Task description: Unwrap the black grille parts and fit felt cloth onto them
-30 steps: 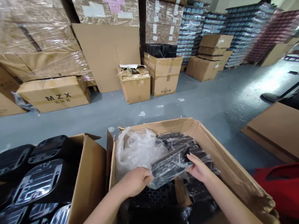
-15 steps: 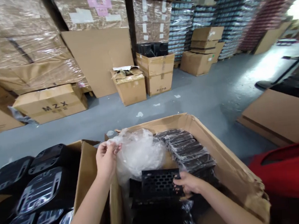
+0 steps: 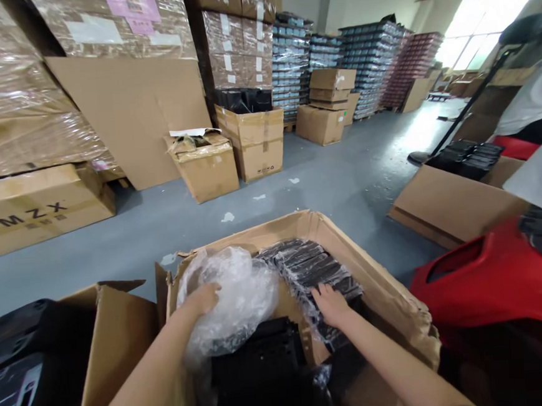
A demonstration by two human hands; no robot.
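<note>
My left hand is at the crumpled clear plastic bag, its fingers curled into the film. My right hand rests with outstretched fingers on a row of black parts wrapped in clear film. Both hands are inside a large open cardboard box. Below the bag, nearer to me, lie black plastic parts with slots along one edge. They are dark, and their lower portion is hard to make out.
Left of the box stands another carton with glossy black plastic housings. A red chair is close on the right, near a carton of black parts and a person's white sleeve. Taped cartons line the floor ahead.
My right hand has let go of the black perforated part and moved up onto the wrapped row. My left hand has moved down into the bag. The view has swung right.
</note>
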